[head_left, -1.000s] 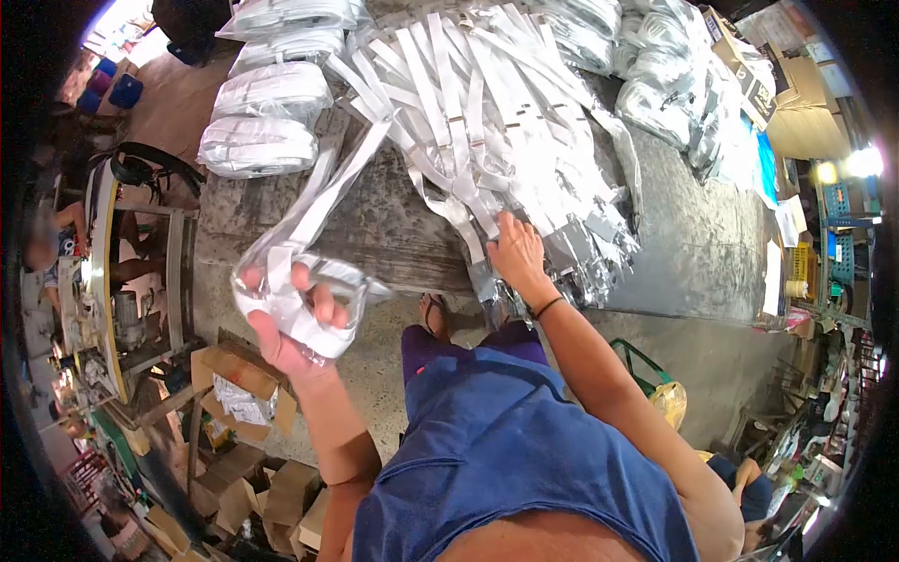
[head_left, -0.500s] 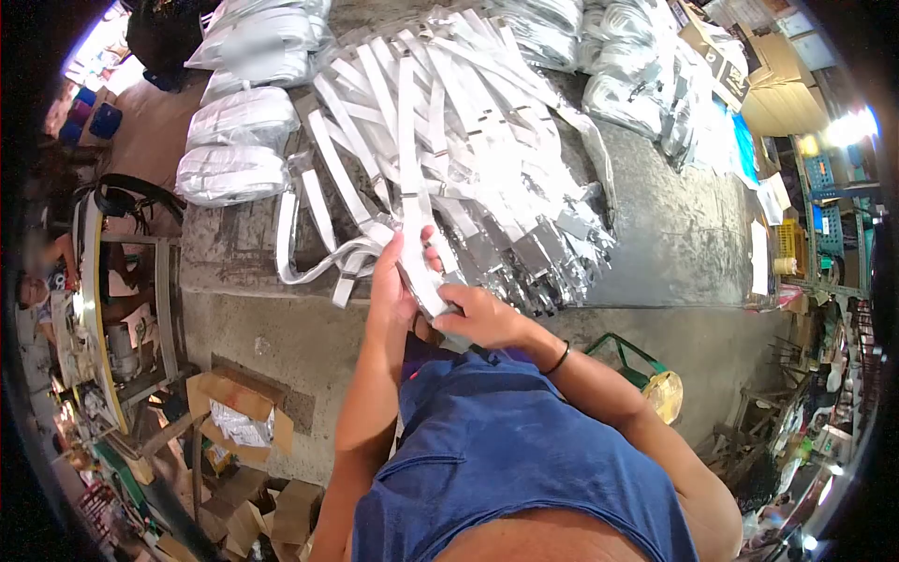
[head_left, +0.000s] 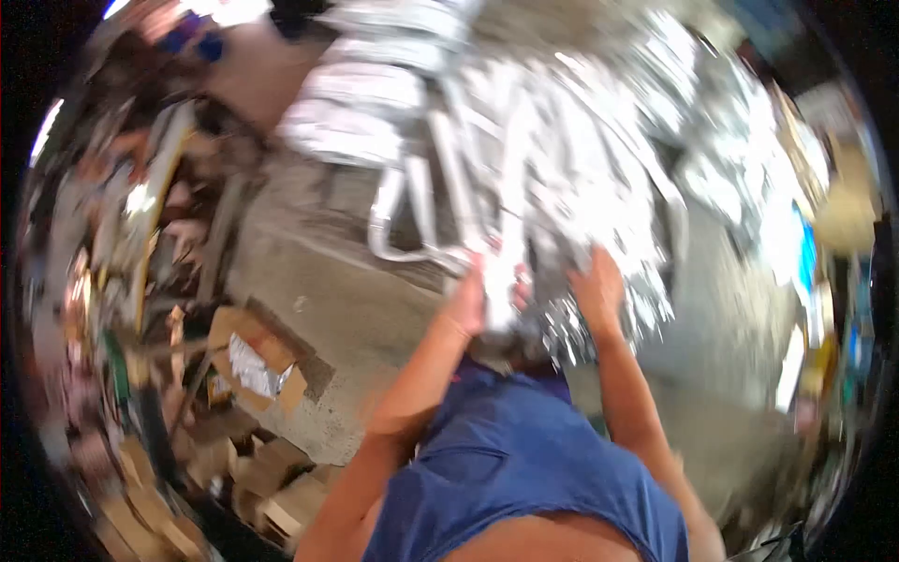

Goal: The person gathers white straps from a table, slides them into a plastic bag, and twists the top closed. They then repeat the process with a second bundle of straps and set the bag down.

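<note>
My left hand (head_left: 475, 298) is closed around a white strap (head_left: 503, 300) at the near edge of the table, its fingertips showing on the strap's right side. My right hand (head_left: 597, 288) is at the near right part of the pile of white straps (head_left: 562, 159), thumb and fingers apart; whether it touches one is blurred. The pile's near ends, in clear shiny plastic with dark patches, hang around that hand. A loose strap (head_left: 382, 220) curves out at the pile's left side.
Bundles of white straps in plastic (head_left: 351, 117) are stacked at the table's left, with more plastic-wrapped bundles (head_left: 730, 178) at the right. An open cardboard box (head_left: 245, 328) and other cartons (head_left: 272, 473) stand on the floor at lower left. A metal-framed stand (head_left: 164, 206) is farther left.
My right hand has left the strap held in my left hand and moved right to the pile. My left hand keeps its hold. The view has turned and is blurred.
</note>
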A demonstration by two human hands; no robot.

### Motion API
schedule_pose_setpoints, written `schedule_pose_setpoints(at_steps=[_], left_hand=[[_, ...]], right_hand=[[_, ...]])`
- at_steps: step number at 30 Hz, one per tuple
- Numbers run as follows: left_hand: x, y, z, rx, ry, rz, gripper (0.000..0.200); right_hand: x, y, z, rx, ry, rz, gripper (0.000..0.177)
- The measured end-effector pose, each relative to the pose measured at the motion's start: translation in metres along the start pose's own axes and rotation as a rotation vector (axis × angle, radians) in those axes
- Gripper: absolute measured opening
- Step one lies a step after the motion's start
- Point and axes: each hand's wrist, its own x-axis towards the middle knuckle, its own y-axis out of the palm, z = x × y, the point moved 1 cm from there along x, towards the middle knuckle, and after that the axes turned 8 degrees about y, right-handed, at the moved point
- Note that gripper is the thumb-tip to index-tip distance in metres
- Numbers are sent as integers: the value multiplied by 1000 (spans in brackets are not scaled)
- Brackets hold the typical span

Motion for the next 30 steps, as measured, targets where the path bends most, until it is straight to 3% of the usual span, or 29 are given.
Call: schedule_pose_setpoints(at_steps=[1, 3, 4, 6, 9, 10, 12, 16, 18, 19, 22, 29, 30], left_hand=[[-3, 4, 2, 3, 66, 57, 56], [-8, 8, -3, 180, 135, 8, 49], [-7, 4, -4, 222, 130, 10, 46], [-4, 1, 4, 220, 125, 20, 46], [-3, 10, 17, 264, 85, 79, 63], [4, 16, 20, 352, 100, 76, 57], [15, 14, 30, 300, 135, 149, 48], [28, 32, 42, 253, 136, 71, 39], [33, 38, 46, 345, 275, 17, 41], [16, 59, 35, 391, 193, -38, 42], [52, 26, 54, 369, 312, -76, 46], [54, 33, 54, 267, 293, 41, 54], [44, 40, 45, 198, 197, 94, 53]], right_hand=[[2, 11, -7, -41, -54, -22, 64], [7, 1, 5, 25, -11, 38, 49], [12, 13, -8, -54, -131, 47, 47], [8, -11, 8, 127, -51, 2, 50], [21, -26, -4, 269, -108, 20, 54], [19, -64, 23, 284, -21, 136, 51], [16, -83, 32, 340, -41, 215, 47], [-6, -96, 52, 296, -104, 294, 43], [-17, -80, 49, 313, -254, 384, 41], [-27, -93, 70, 164, -400, 295, 39], [-35, -102, 82, 89, -397, 329, 39], [-35, -110, 81, 85, -404, 397, 39], [-37, -112, 80, 84, -402, 398, 39]])
